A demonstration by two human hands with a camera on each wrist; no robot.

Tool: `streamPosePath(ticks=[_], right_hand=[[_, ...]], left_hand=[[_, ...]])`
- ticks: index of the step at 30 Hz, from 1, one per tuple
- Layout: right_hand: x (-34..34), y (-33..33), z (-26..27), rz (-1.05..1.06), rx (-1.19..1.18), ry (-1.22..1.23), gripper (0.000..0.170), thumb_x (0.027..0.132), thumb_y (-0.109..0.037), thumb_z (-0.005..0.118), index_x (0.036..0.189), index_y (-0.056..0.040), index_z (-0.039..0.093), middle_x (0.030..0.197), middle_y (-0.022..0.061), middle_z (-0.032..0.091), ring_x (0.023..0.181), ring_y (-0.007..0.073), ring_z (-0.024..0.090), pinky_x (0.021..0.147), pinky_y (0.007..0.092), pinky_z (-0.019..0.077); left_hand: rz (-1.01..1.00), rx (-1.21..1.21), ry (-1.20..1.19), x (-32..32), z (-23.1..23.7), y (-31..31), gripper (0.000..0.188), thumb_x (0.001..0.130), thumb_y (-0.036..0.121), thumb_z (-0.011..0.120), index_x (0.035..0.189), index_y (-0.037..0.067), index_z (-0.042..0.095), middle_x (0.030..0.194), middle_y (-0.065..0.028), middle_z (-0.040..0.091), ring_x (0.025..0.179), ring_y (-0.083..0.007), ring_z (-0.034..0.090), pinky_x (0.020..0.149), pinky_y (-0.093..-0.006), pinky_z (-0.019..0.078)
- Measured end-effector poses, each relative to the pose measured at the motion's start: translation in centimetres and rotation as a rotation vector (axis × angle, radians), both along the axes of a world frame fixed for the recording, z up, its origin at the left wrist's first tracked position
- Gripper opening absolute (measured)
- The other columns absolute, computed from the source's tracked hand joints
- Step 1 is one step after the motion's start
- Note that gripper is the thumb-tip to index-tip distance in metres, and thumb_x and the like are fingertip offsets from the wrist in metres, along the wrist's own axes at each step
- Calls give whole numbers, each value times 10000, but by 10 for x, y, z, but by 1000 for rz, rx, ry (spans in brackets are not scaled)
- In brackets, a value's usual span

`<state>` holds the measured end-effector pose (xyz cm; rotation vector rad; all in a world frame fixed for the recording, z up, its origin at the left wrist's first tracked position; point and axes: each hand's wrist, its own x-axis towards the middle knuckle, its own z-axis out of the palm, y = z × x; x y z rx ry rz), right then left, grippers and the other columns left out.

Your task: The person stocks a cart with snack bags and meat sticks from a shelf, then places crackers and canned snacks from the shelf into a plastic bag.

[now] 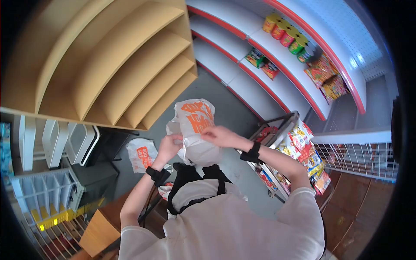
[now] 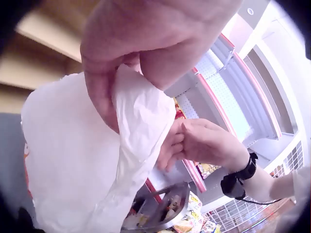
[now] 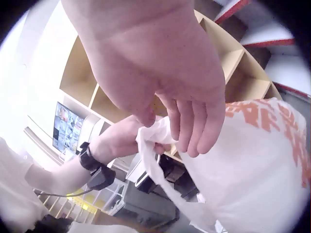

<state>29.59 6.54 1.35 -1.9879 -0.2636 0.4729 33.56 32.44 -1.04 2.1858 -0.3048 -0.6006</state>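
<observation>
A white plastic bag (image 1: 195,149) with orange lettering hangs in front of the person's body in the head view. The left hand (image 1: 170,146) pinches the bag's edge on its left side. In the left wrist view, white film (image 2: 141,114) comes out between that hand's thumb and curled fingers. On the bag's right side is the right hand (image 1: 219,136). Seen from the right wrist, its fingers (image 3: 198,126) hang loosely bent against the bag, the thumb apart from them. What the bag contains is hidden.
A second white bag (image 1: 135,160) with orange print lies on the floor at the left. To the right stands a dark-framed basket (image 1: 277,134) with snack packets (image 1: 310,160). Wooden shelves (image 1: 130,65) rise ahead, and red-edged white shelves (image 1: 260,39) hold cans and packets.
</observation>
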Motion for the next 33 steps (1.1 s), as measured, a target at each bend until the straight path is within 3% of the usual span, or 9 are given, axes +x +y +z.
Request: streamPosePath(ticks=[5,7,10,15,19,24,27,30,33], right_hand=[[40,-3,10,-4,-40,-54,269,914,-268,561,1016,-30,632,903,144,680,851,282,663,752,354,516],[51,4,8,14,-54,-77,258,913,-258,560,1013,-30,627,906,145,681,846,289,666,749,364,518],[64,17,-10,86,-73,-216,232,908,-243,556,992,-34,614,913,150,669,877,311,643,769,392,507],[76,56,-33,332,-181,-516,200,879,-214,550,957,-33,588,964,144,590,968,327,568,859,420,455],[75,75,-59,461,-164,-586,184,891,-196,517,934,-28,576,953,144,577,970,321,560,874,418,444],[73,79,-62,475,-168,-544,183,907,-203,526,985,-48,584,990,118,583,995,303,555,912,406,427],[74,74,-59,444,-180,-526,187,911,-202,510,1002,-54,578,980,122,587,966,320,572,866,420,454],[76,64,-60,499,-184,-360,219,918,-225,484,1035,-60,569,1007,126,607,938,337,605,780,445,499],[74,50,-62,465,-269,-304,229,916,-224,483,1077,-78,553,1045,124,613,968,333,608,815,433,500]], left_hand=[[-95,107,-95,7,38,29,238,710,55,662,944,43,704,881,-199,676,832,-321,669,770,-358,515],[-216,291,-99,6,60,36,240,707,36,621,931,58,706,872,-216,660,842,-362,647,775,-400,516],[-243,437,-179,2,73,44,229,694,10,587,892,36,699,862,-211,655,839,-382,633,764,-452,503],[-199,406,-342,-10,78,60,180,719,17,578,862,12,688,854,-221,643,783,-375,634,720,-442,511],[-105,429,-422,-17,99,55,144,738,38,600,860,0,665,834,-207,628,753,-366,632,694,-430,519],[-94,406,-474,-15,106,55,203,721,37,637,923,19,632,834,-183,600,745,-367,628,680,-431,525],[-83,367,-465,-7,114,46,212,711,42,653,917,23,604,857,-175,597,752,-370,621,692,-432,518],[-69,305,-448,6,116,35,211,709,56,673,901,26,590,877,-171,600,765,-375,616,707,-432,508],[-79,209,-447,21,122,22,227,711,49,682,918,30,590,890,-176,597,773,-390,613,703,-438,512]])
